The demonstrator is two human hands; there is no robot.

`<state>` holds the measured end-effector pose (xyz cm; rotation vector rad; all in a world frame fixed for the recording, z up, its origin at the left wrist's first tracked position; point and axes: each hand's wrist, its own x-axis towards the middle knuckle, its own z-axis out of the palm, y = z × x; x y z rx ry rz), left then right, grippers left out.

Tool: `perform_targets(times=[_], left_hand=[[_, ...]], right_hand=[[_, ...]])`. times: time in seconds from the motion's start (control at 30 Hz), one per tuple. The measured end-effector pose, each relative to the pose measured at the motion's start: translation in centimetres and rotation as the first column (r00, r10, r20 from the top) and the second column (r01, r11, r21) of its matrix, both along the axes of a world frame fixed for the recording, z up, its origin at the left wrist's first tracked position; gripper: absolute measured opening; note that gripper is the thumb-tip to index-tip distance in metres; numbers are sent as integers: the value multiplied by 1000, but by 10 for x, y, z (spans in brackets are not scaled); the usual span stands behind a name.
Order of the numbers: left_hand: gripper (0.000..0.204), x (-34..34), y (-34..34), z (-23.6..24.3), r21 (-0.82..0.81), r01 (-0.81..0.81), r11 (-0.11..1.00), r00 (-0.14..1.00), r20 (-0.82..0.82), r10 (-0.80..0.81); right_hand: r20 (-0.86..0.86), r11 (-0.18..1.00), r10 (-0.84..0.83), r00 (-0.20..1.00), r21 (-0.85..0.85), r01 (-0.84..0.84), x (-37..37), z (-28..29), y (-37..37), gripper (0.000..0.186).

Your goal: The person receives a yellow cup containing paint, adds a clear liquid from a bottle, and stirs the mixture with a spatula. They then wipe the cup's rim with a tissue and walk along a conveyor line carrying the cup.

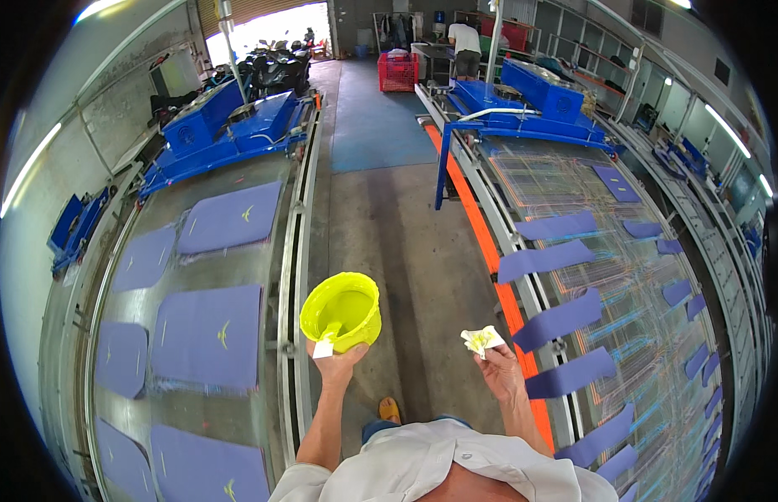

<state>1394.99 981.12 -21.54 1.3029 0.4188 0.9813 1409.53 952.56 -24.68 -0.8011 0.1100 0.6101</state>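
My left hand point(342, 361) is closed on a bright yellow-green bucket point(369, 328), gripping it low on its near side. Thick paint of the same colour point(347, 308) lies inside. A flat white piece point(323, 349), smeared with paint at its upper end, leans over the near rim by my left thumb; whether the hand pinches it too, I cannot tell. Off to the right, my right hand point(503, 373) pinches a crumpled white rag point(481, 340) with yellow-green stains. Both hands are held above the aisle between two long tables.
Purple fabric pieces with small yellow marks point(209, 330) lie on the left table; purple strips point(560, 320) overhang the right table's orange edge point(464, 201). Blue carriages point(523, 113) straddle both tables. Farther back are a red crate point(398, 74), parked motorbikes point(276, 67) and another person point(466, 46).
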Motion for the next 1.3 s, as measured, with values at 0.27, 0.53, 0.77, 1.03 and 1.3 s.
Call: perform_targets(times=[0.27,0.53,0.77,1.03,1.3], left_hand=[[83,128,98,3,-93,-102,990,994,-60,96],[81,290,183,6,38,-145,989,988,65,142],[82,422,251,8,72,-62,995,998,28,60],[78,587,352,-13,46,139,989,988,63,-141],[72,741,442,-2,75,347,935,934,65,-352]], right_hand=[[-6,999,45,999,4,-45,129,7,113,35],[-19,981,193,981,2,-193,304,-11,222,37],[40,992,122,992,6,-122,431,6,278,32],[31,994,-31,999,109,28,523,-10,341,36],[95,967,-236,967,122,224,605,8,434,32]])
